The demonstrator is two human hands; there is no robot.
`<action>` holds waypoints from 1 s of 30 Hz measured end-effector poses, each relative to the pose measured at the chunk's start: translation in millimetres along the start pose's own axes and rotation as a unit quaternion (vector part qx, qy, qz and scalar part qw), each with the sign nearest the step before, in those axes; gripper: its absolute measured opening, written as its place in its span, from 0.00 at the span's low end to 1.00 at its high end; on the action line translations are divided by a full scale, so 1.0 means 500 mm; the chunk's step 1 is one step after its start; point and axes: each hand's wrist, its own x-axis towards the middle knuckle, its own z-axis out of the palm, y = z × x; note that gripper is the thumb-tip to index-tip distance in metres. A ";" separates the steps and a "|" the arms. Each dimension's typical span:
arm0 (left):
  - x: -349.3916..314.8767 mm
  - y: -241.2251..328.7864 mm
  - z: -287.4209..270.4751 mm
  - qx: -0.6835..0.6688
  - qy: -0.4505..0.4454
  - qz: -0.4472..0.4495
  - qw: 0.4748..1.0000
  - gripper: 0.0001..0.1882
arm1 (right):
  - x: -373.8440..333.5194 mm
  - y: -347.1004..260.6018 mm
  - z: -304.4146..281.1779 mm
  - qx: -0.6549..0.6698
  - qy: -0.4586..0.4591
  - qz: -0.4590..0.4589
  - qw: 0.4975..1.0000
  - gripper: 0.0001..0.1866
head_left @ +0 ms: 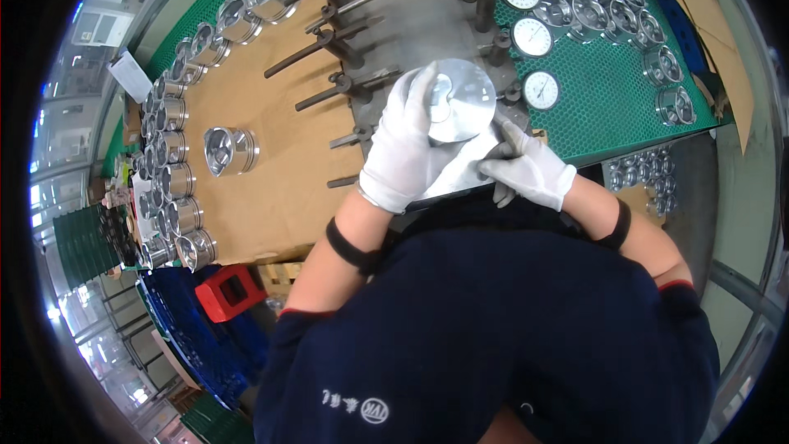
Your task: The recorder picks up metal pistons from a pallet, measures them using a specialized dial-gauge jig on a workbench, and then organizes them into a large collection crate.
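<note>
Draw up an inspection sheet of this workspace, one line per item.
Surface: green textured mat, brown cardboard sheet on the left, grey metal plate in the middle.
Job's things: silvery piston at the plate's near end, round face showing; four white dial gauges along the plate's right side, dark rods along its left.
Clutter: curved line of pistons at the cardboard's left edge, lone piston within it, piston cluster on the mat.
Hands: gloved left hand grips the piston's left side; gloved right hand is at its lower right, contact unclear.
Cables: nothing seen.
Surroundings: red box-like object, blue sheeting at lower left.
</note>
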 end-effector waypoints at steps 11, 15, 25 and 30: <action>0.003 -0.006 0.004 0.009 0.011 0.008 1.000 0.53 | 0.003 -0.015 0.000 -0.007 -0.004 0.021 1.000 0.46; 0.006 -0.002 0.005 0.017 0.008 0.008 1.000 0.53 | -0.003 -0.022 -0.005 -0.002 -0.011 0.036 0.999 0.46; -0.010 0.055 -0.102 -0.184 -0.082 -0.001 0.979 0.20 | -0.071 -0.016 -0.100 0.011 0.030 -0.194 0.981 0.28; -0.018 -0.107 -0.249 0.244 0.135 -0.136 0.951 0.25 | -0.090 0.080 -0.294 0.088 0.335 -0.235 0.908 0.23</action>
